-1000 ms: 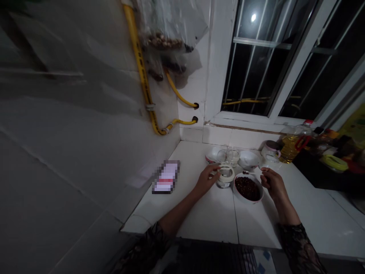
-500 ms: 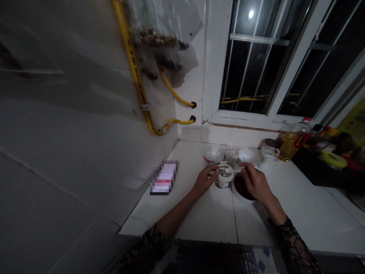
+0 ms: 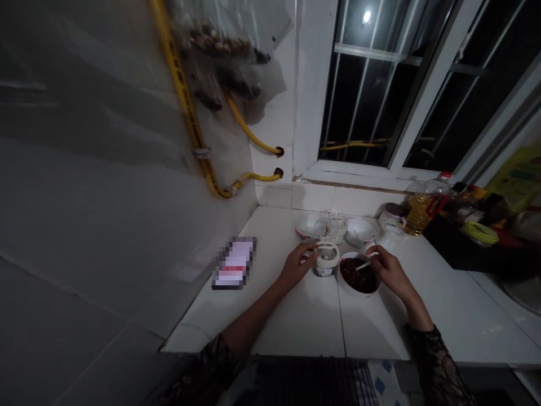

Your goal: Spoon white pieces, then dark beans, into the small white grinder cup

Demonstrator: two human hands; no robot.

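My left hand (image 3: 299, 262) has its fingers closed against the left edge of a small clear jar (image 3: 324, 268) with a cream rim. The jar's see-through lid (image 3: 325, 228) is tipped up at the back. Thumb and fingers of my right hand (image 3: 385, 269) pinch a small white spoon (image 3: 363, 265). Its tip is over or in a dark red, chili-like mix with bits in it, inside a white bowl (image 3: 341, 286) with a pinkish rim. The bowl stands just right of the jar. What is inside the jar is hard to make out.
Behind the jar are two white bowls (image 3: 360, 232) and a second cream-rimmed jar (image 3: 339, 230). An oil bottle (image 3: 418, 214) and a dark rack (image 3: 452, 243) of condiments stand at right. A phone (image 3: 234, 264) lies on the white tiled counter (image 3: 296, 321) at left.
My right hand has moved the spoon from above the open jar rightward and down to the bowl of red mix. My left hand stays at the jar. The view has shifted slightly.
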